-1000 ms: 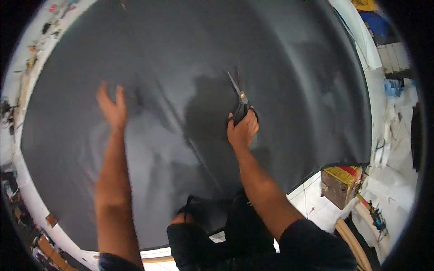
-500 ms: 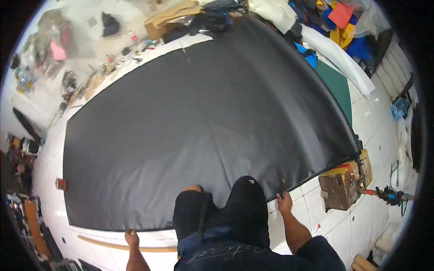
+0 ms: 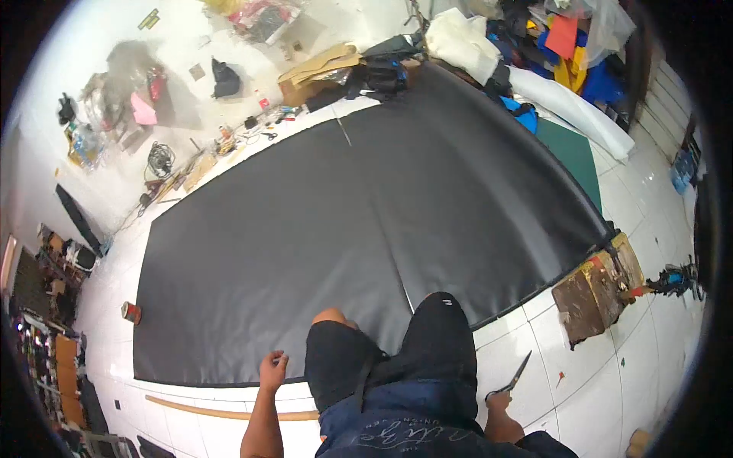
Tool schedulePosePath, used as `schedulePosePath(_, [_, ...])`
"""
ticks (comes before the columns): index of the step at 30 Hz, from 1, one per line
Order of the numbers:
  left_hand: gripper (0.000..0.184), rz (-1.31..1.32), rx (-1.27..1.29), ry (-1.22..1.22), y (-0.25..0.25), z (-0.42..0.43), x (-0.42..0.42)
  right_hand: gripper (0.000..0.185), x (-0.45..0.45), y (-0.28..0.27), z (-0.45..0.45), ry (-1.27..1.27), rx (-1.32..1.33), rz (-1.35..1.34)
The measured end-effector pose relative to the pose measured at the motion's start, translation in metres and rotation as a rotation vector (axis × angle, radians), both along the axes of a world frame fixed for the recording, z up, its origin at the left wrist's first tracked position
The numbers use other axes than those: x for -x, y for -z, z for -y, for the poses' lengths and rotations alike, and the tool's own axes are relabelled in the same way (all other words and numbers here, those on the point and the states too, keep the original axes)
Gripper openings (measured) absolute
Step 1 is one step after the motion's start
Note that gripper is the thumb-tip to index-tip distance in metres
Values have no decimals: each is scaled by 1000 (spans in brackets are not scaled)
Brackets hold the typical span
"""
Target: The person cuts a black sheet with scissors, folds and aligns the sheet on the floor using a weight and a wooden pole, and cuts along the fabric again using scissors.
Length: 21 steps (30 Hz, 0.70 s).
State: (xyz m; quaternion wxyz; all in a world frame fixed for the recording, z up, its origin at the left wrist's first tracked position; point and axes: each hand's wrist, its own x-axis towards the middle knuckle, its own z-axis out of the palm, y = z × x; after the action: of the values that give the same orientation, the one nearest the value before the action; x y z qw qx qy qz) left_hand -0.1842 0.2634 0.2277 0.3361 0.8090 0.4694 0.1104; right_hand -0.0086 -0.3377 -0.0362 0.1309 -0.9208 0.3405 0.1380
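Note:
A large black sheet (image 3: 259, 267), smooth like vinyl, is spread across the white floor in front of me. A line (image 3: 393, 263) runs through it toward my knees, with a narrow white gap at its near end. My right hand (image 3: 499, 401) grips a pair of scissors (image 3: 521, 370) over the tiles at the right, blades pointing up and right. Above the sheet's near edge, left of my knees, is my left hand (image 3: 272, 369); its fingers are loosely bent and apart, with nothing visible in them.
A wooden strip (image 3: 229, 413) lies along the near edge. At the left edge stands a small can (image 3: 130, 312); at the right corner, a worn wooden block (image 3: 586, 305). A white roll (image 3: 573, 107) and a fabric heap (image 3: 534, 46) are at the back right.
My left hand has come off the sheet's near edge and moved right and up. My right hand has drawn back from the edge with the scissors. The view has tilted upward.

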Motion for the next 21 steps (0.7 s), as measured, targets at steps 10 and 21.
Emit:
schedulePosePath(10, [67,-133,-229,456,-35,77,-102,38,-125,-85,-79,-765,-171,-106])
schedulePosePath(21, [65,-166,-147,719,-85,106,-108,69,-165,-59,-200,-1194,-8,142])
